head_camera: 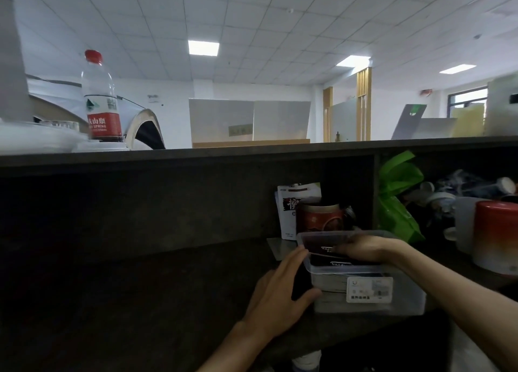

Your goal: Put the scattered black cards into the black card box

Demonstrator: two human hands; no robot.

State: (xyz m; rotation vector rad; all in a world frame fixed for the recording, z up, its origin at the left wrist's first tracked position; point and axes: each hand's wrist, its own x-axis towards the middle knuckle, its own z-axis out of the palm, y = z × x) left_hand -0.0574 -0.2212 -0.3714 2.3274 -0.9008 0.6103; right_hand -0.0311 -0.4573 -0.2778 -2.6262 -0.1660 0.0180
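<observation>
Nearest, the left hand (276, 296) rests against the left end of a clear plastic card box (370, 293) on the dark desk (140, 301), its fingers (291, 262) straight and spread, thumb touching the box's lower wall. The box carries a white label (369, 289) on its near side and a stack of cards shows through the wall. The right hand (367, 248) reaches over the box's top, fingers curled and pinching a black card (322, 248) at the opening, above more black cards lying inside. Just behind the box stand a red tin (319, 217) and a white packet (291, 206) in the shelf compartment. Farther right are a green bag (398, 200) and a red canister (496, 239). On the shelf top, far left, a water bottle (101, 99) stands upright.
</observation>
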